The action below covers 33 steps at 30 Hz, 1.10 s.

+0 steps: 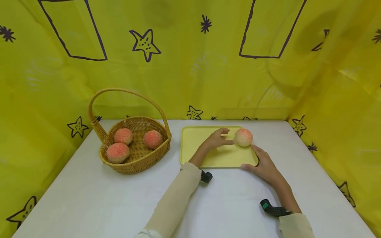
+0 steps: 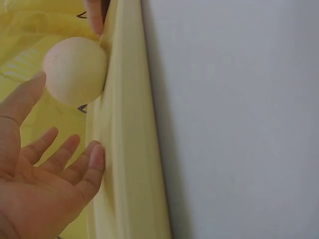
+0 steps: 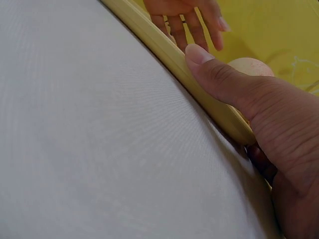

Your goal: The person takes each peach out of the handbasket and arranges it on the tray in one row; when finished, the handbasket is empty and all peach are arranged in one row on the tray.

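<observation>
A yellow tray (image 1: 193,147) lies on the table with a round pink-and-cream peach (image 1: 244,137) on its right side. My left hand (image 1: 218,139) is over the tray, its fingers spread and holding nothing. In the left wrist view, the thumb (image 2: 31,94) has its tip right at the side of the peach (image 2: 76,72). My right hand (image 1: 265,165) grips the tray's front right corner. The right wrist view has its thumb (image 3: 219,74) on the tray rim (image 3: 159,40), while the other fingers are mostly hidden at the corner.
Left of the tray stands a wicker basket (image 1: 148,160) with a tall arched handle. Inside it are three pink peaches, one of them a front-left peach (image 1: 118,153). A white cloth (image 1: 232,205) covers the table. Yellow patterned curtains (image 1: 178,79) enclose the back and sides.
</observation>
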Each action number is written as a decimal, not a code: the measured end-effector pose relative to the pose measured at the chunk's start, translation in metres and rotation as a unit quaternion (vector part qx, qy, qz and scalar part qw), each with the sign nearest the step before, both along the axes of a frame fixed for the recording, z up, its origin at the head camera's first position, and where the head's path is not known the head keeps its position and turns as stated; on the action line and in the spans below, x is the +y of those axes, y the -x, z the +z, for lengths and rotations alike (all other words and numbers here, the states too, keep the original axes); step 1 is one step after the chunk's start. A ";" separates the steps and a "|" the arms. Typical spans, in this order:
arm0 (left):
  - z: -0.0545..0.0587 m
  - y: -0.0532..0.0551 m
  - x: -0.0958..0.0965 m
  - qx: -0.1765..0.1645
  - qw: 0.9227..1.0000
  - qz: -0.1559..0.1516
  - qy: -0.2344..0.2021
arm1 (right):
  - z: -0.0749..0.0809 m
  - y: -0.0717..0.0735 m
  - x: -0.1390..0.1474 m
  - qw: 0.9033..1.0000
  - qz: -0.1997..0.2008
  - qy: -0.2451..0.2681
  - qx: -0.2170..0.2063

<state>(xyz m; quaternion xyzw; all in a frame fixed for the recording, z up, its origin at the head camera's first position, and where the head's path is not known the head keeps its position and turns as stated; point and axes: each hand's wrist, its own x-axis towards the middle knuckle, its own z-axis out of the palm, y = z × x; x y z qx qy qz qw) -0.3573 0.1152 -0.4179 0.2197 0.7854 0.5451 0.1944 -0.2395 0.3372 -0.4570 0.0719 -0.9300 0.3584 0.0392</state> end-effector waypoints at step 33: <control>0.092 -0.086 -0.227 0.125 0.984 -0.106 0.068 | 0.002 0.001 -0.006 0.998 0.034 0.013 0.046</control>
